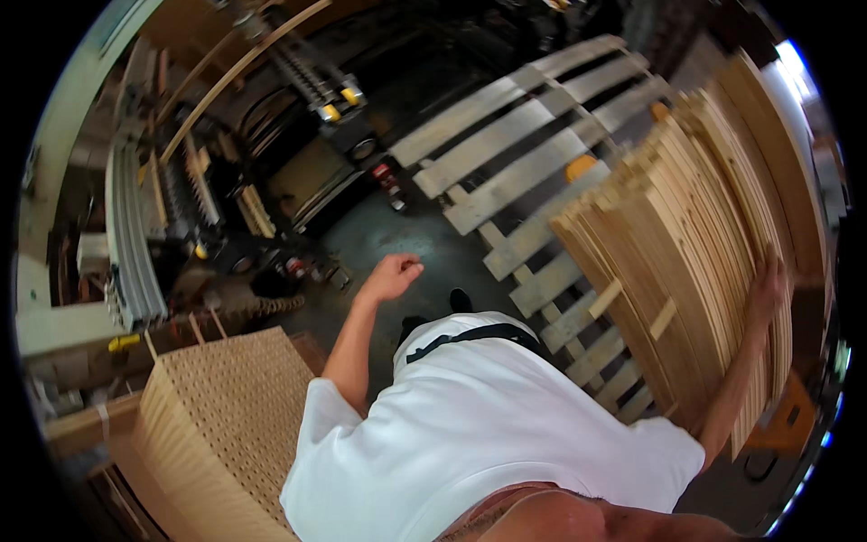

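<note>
The right hand (pixel 770 282) lies flat on the tall stack of thin light-brown wooden boards (pixel 686 235) at the right of the frame. The left hand (pixel 390 275) hangs loosely curled and empty over the dark floor (pixel 397 230) in the middle.

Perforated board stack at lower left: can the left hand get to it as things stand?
Probably yes. The left hand hangs free and empty over the dark floor, and the perforated board stack lies just below it on the same side with nothing between. The right hand is busy, resting on the stack of wooden sheets.

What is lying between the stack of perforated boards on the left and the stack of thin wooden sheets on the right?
In the head view, the person's torso in a white shirt fills the stretch between the perforated boards and the wooden sheets, with dark floor beyond.
</note>
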Available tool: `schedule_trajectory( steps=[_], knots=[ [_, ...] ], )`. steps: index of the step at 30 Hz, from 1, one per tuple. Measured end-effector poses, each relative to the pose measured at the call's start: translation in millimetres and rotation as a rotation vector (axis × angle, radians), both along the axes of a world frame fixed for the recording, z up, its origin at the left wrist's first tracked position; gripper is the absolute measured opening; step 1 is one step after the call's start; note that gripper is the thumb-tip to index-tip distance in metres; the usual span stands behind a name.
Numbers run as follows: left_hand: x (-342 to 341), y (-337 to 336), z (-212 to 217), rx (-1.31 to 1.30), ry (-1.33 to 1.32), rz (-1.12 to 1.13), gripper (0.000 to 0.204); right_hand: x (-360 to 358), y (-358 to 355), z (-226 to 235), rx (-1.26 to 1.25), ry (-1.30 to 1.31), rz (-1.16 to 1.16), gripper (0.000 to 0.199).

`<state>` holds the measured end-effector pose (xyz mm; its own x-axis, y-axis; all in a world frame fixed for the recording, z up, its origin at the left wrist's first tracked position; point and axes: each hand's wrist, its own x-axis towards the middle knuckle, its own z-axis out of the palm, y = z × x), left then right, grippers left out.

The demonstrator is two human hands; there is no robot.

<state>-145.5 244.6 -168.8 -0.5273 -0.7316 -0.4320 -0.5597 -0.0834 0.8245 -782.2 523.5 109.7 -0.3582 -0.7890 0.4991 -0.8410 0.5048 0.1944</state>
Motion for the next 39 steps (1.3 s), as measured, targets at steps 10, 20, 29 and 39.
schedule_trajectory(
  steps=[10, 20, 29, 39],
  knots=[
    [128.5, -203.3, -4.1, -0.354, -0.023, 0.447, 0.031, 142.0, -184.6, 63.9, -0.073, 0.107, 0.358, 0.047],
    [241.3, -501.3, 94.7, -0.645, -0.677, 0.539, 0.065, 410.2, -381.6, 96.9, 0.192, 0.057, 0.626, 0.057],
    [274.9, -634.7, 88.8, -0.835, -0.847, 0.418, 0.075, 554.6, -550.4, 67.5, 0.43, -0.125, 0.897, 0.061],
    [205.6, -403.9, 104.6, -0.746, -0.428, 0.193, 0.034, 657.8, -774.3, -61.2, 0.409, -0.257, 1.316, 0.052]
  ],
)
